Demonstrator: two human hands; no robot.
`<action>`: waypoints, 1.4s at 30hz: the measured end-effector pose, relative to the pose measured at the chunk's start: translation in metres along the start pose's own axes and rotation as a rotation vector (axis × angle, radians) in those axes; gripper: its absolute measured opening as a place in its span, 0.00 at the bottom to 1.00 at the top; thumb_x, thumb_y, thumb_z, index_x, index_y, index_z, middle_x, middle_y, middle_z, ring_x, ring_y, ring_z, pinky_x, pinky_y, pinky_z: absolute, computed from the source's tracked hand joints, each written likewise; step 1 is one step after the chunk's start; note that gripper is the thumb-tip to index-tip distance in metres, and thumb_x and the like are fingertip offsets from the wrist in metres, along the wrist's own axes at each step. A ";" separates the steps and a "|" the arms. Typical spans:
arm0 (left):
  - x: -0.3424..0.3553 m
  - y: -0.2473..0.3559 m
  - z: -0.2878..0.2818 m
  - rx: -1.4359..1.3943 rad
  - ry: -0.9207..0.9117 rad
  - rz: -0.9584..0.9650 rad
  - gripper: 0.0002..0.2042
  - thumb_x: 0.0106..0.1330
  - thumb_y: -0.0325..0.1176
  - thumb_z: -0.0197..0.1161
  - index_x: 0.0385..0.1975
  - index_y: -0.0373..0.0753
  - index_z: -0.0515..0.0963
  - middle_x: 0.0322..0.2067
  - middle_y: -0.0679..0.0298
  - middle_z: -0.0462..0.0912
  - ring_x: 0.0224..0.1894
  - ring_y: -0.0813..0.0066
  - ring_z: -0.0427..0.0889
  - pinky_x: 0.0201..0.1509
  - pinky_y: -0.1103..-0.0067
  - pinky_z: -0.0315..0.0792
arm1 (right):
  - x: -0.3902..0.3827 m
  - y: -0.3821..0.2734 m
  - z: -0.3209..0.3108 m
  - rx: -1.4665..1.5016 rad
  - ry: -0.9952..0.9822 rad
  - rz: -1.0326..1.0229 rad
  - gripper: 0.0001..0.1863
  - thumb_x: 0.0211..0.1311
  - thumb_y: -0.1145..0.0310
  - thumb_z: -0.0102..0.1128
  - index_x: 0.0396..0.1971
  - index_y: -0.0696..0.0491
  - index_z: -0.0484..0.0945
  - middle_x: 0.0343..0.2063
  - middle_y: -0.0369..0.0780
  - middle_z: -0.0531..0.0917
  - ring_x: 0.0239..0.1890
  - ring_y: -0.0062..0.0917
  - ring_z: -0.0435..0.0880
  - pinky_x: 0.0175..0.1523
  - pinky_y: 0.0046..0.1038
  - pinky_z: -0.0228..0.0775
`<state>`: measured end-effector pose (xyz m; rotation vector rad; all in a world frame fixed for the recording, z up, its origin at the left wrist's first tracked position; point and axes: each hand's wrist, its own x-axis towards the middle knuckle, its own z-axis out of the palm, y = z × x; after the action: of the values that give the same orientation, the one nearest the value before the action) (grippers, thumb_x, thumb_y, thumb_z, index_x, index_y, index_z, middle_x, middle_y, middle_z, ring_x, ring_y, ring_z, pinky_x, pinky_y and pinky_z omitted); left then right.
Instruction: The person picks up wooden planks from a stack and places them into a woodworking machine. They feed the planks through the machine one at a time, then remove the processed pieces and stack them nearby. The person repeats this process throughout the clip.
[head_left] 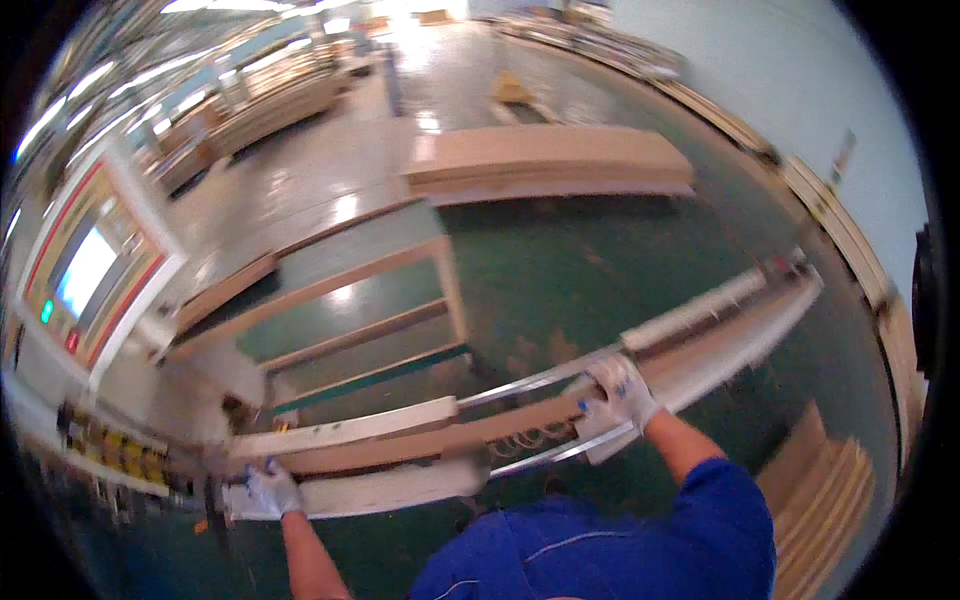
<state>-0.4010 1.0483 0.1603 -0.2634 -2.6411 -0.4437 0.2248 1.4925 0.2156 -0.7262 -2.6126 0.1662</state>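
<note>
A long, narrow brown board (400, 449) lies lengthwise between pale side rests on a slim machine bed. My left hand (272, 490), in a white glove with blue fingertips, is at the board's left part by the machine. Its fingers are spread, with the tips on the board's near edge. Farther right, my right hand (618, 392), gloved the same way, is closed over the board's right end. Its palm and thumb are partly hidden. Below the board, a coiled hose (528, 439) shows between the metal rails (545, 380).
A control panel (95, 270) with a lit screen stands at the left. Beyond the bed are an empty wooden-topped frame (350, 280) and a large stack of brown panels (550, 160). More boards (825, 500) stand at the lower right. Long strips (840, 225) line the right wall.
</note>
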 end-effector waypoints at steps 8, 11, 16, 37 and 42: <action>-0.010 -0.039 0.031 -0.009 0.008 0.033 0.31 0.75 0.54 0.59 0.64 0.31 0.75 0.59 0.43 0.81 0.59 0.43 0.80 0.66 0.60 0.74 | -0.082 0.095 -0.055 -0.286 0.003 0.497 0.44 0.64 0.38 0.64 0.69 0.55 0.71 0.70 0.54 0.70 0.75 0.55 0.63 0.81 0.55 0.48; -0.024 -0.029 0.037 0.128 0.181 0.201 0.25 0.75 0.52 0.59 0.58 0.35 0.79 0.49 0.49 0.85 0.51 0.48 0.83 0.57 0.60 0.78 | -0.095 0.106 -0.048 -0.266 0.007 0.541 0.43 0.64 0.38 0.64 0.68 0.55 0.72 0.70 0.53 0.71 0.75 0.54 0.63 0.81 0.55 0.48; -0.044 -0.007 0.044 0.189 0.395 0.265 0.22 0.73 0.52 0.61 0.52 0.38 0.83 0.39 0.54 0.86 0.39 0.54 0.83 0.45 0.60 0.79 | -0.105 0.110 -0.040 -0.156 0.049 0.584 0.42 0.62 0.37 0.66 0.66 0.54 0.75 0.68 0.52 0.74 0.76 0.52 0.63 0.82 0.54 0.47; -0.026 0.022 0.032 0.000 0.034 0.166 0.30 0.80 0.51 0.56 0.66 0.26 0.74 0.59 0.40 0.82 0.59 0.44 0.82 0.66 0.62 0.75 | -0.103 0.120 -0.043 -0.297 0.067 0.595 0.32 0.58 0.46 0.68 0.55 0.53 0.84 0.57 0.48 0.85 0.67 0.47 0.78 0.75 0.48 0.65; -0.035 0.031 0.045 0.035 0.038 0.210 0.28 0.77 0.50 0.60 0.62 0.29 0.77 0.54 0.42 0.85 0.54 0.45 0.84 0.61 0.60 0.77 | -0.090 0.117 -0.030 -0.248 0.088 0.633 0.34 0.62 0.40 0.66 0.57 0.54 0.84 0.62 0.48 0.82 0.69 0.47 0.76 0.76 0.48 0.62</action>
<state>-0.3801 1.0892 0.1150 -0.5094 -2.5475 -0.3288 0.3622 1.5461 0.1837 -1.5926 -2.2569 -0.0111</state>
